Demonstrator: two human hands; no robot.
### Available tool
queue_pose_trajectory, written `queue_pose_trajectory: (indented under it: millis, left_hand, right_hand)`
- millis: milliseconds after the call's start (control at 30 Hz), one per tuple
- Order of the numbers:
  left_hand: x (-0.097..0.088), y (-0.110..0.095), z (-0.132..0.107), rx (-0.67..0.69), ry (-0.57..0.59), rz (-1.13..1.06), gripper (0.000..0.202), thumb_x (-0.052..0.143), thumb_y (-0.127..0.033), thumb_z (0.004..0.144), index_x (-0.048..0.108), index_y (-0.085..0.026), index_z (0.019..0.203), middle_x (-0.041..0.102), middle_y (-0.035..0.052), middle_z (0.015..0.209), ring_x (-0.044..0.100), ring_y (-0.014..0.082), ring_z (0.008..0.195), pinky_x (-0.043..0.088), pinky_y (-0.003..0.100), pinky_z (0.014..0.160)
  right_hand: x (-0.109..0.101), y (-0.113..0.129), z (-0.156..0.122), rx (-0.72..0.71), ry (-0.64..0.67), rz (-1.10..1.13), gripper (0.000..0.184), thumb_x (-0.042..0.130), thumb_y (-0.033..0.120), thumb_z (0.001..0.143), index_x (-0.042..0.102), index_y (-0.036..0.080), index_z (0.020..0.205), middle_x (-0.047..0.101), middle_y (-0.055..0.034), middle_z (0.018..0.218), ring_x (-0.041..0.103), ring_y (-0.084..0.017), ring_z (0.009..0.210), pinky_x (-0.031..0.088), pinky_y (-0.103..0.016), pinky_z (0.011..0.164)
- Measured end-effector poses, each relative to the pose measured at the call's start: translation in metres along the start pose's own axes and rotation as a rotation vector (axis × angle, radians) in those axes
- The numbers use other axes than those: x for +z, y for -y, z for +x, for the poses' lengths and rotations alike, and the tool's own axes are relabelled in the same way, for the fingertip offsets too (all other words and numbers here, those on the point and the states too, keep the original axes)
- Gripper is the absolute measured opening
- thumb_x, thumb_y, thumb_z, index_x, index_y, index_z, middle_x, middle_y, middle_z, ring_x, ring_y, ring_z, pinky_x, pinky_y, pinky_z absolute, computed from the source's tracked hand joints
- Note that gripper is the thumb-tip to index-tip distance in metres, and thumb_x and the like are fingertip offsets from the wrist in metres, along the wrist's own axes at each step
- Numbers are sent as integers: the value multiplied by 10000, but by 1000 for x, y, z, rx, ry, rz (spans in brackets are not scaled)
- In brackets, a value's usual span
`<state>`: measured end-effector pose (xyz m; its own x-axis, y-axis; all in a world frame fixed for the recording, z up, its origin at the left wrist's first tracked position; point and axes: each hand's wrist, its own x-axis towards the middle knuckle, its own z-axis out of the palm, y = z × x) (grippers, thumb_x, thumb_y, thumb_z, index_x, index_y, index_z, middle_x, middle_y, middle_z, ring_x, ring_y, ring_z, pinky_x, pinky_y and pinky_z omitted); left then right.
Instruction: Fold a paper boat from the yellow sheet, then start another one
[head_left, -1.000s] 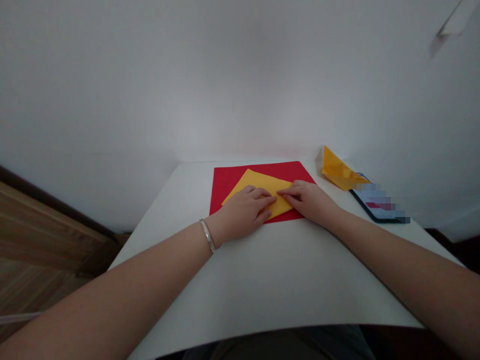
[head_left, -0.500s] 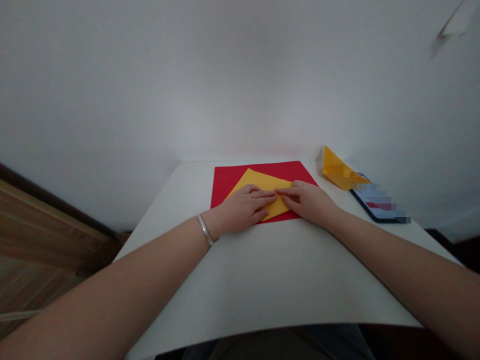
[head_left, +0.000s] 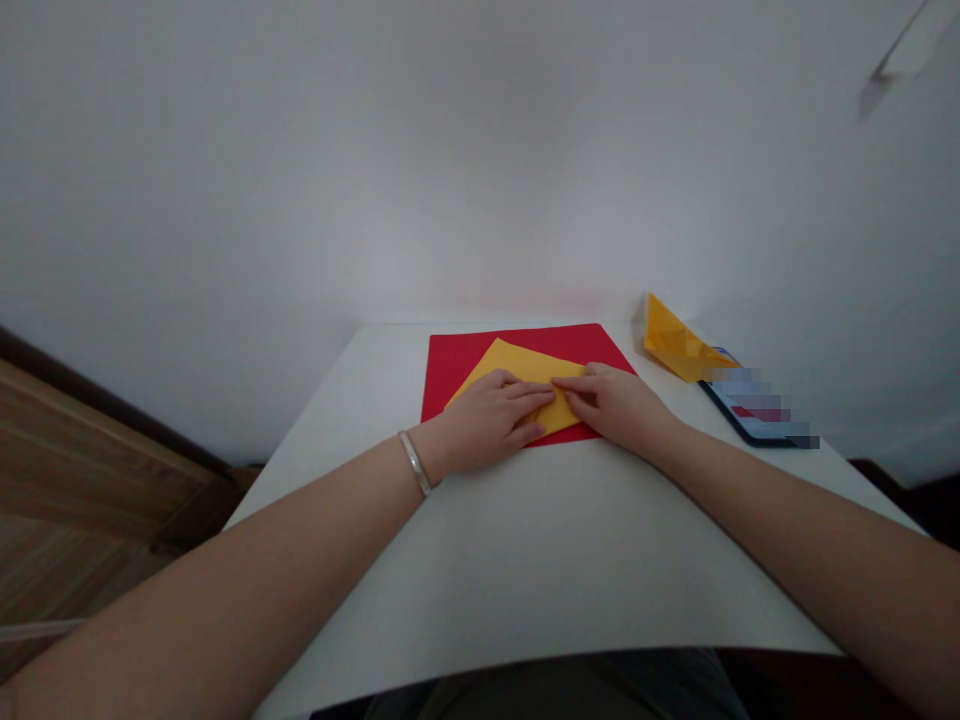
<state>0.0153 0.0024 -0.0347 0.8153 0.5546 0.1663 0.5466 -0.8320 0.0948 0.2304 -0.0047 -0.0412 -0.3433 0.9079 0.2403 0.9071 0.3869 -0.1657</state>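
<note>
A sheet of yellow paper lies at an angle on a larger red paper sheet. My left hand, with a silver bangle at its wrist, presses flat on the paper's lower left part. My right hand rests on its right part, and the fingertips of both hands meet near the middle. The hands hide much of the yellow sheet's lower half.
All this sits on a white table against a white wall. A folded yellow paper shape stands at the far right, beside a phone with a pixelated screen. Wooden flooring shows at the lower left.
</note>
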Motion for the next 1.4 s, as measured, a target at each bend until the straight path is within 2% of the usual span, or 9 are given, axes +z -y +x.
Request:
queue_pose_trajectory:
  millis: [200, 367, 500, 733, 1000, 1133, 1233, 1333, 1400]
  left_hand:
    - [1, 0, 1, 10, 13, 23, 477, 367, -402, 963, 452, -148, 1358, 504, 77, 1380, 464, 203, 1173, 290, 342, 1007]
    - [3, 2, 0, 11, 12, 55, 500, 350, -414, 968, 435, -134, 1372, 490, 88, 1389, 450, 209, 1167, 273, 334, 1014]
    - [7, 4, -1, 17, -2, 83, 510, 336, -433, 968, 429, -147, 1380, 474, 82, 1401, 449, 212, 1150, 276, 342, 1015]
    - [6, 3, -1, 35, -12, 116, 469, 274, -352, 987, 436, -128, 1367, 479, 90, 1398, 456, 198, 1179, 272, 340, 1019]
    - [6, 0, -2, 64, -24, 163, 476, 244, -332, 996, 429, -97, 1367, 473, 113, 1402, 456, 196, 1203, 267, 347, 1018]
    - [4, 0, -1, 55, -15, 169, 474, 291, -339, 983, 417, -112, 1379, 435, 81, 1437, 475, 199, 1154, 278, 338, 1014]
    - [4, 0, 0, 39, -5, 151, 482, 320, -349, 972, 416, -117, 1384, 434, 67, 1438, 480, 208, 1120, 293, 351, 1016]
    - [6, 0, 0, 7, 1, 117, 489, 338, -364, 965, 411, -130, 1388, 443, 62, 1433, 454, 217, 1169, 280, 369, 1043]
    - [8, 0, 0, -11, 6, 101, 492, 341, -373, 962, 406, -143, 1392, 433, 50, 1441, 432, 220, 1207, 264, 373, 1064]
  right_hand:
    - [1, -2, 2, 15, -33, 101, 303, 483, 230, 850, 670, 218, 1088, 692, -62, 1017, 631, -198, 885, 463, -308, 796]
    - [0, 0, 2, 29, -36, 110, 253, 484, 216, 836, 660, 211, 1018, 704, -64, 1004, 640, -209, 885, 473, -324, 778]
    - [1, 0, 2, 35, -40, 102, 254, 474, 217, 846, 665, 206, 1014, 703, -70, 1014, 642, -206, 883, 474, -322, 777]
    - [3, -1, 3, 63, -33, 96, 262, 472, 243, 857, 669, 235, 1030, 708, -48, 1018, 646, -210, 893, 473, -326, 765]
    - [0, 3, 2, 70, -29, 70, 275, 452, 240, 862, 660, 245, 1042, 704, -47, 1019, 642, -214, 903, 465, -324, 746]
    - [0, 4, 0, 59, -49, 43, 284, 447, 234, 863, 651, 230, 1061, 681, -62, 997, 629, -202, 843, 465, -315, 713]
    - [-1, 3, -1, -39, -108, 6, 261, 488, 214, 843, 685, 208, 1013, 642, -86, 1012, 598, -202, 880, 464, -316, 757]
    - [-5, 1, -3, -212, -178, -26, 202, 538, 213, 826, 723, 189, 904, 648, -94, 1017, 563, -228, 955, 440, -367, 864]
    - [-7, 2, -5, -324, -168, -7, 188, 547, 215, 833, 728, 188, 873, 675, -82, 960, 572, -222, 923, 443, -381, 868]
